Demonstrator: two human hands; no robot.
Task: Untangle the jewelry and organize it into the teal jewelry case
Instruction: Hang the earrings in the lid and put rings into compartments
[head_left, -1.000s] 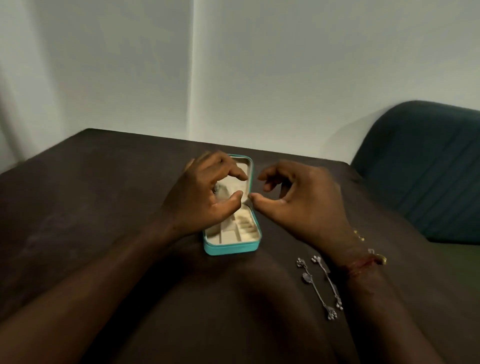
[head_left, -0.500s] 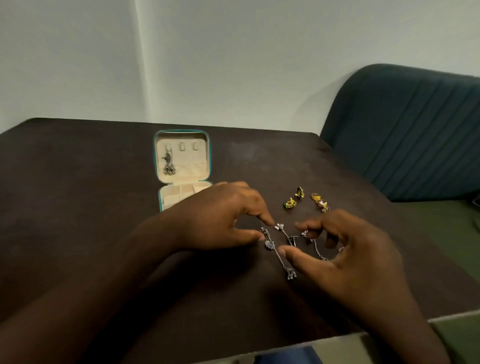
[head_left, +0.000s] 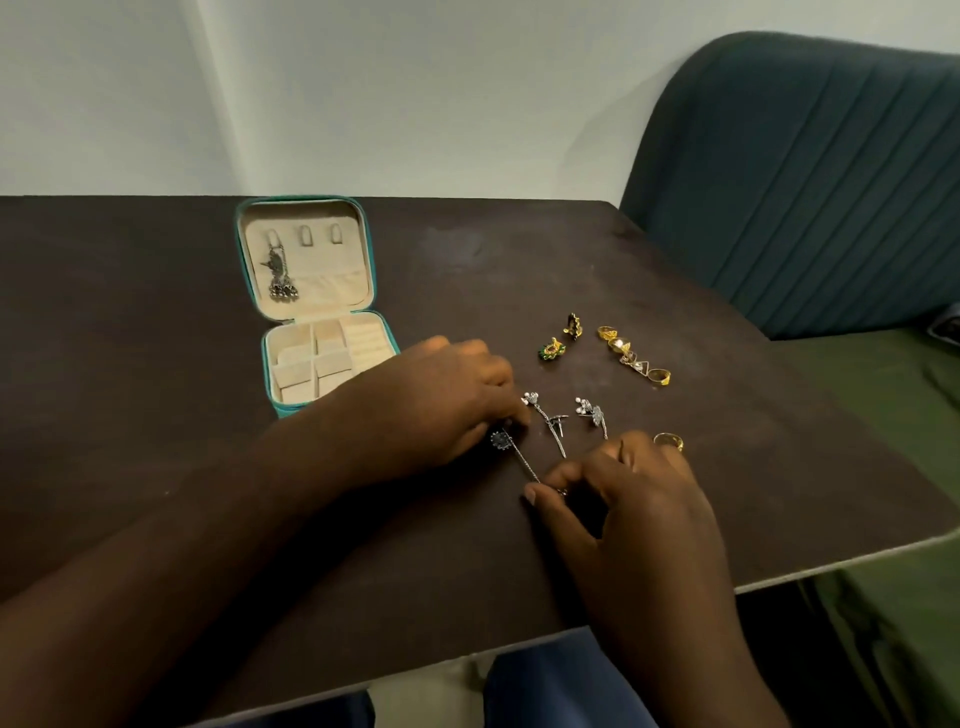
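**Silver earring held at both ends**

Left hand (head_left: 441, 410) sits curled over the head of the long silver earring (head_left: 514, 457); pinching or only pressing, I cannot tell. Right hand (head_left: 639, 504) pinches its tail end. Teal case (head_left: 240, 234) lies open on the table, well apart to the left. Risk: a pull could kink the chain or snag and drag the neighbouring silver piece (head_left: 548, 423).

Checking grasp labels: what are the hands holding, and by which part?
The right hand pinches the lower end of the long silver earring; the left hand touches its disc end, grip unclear.
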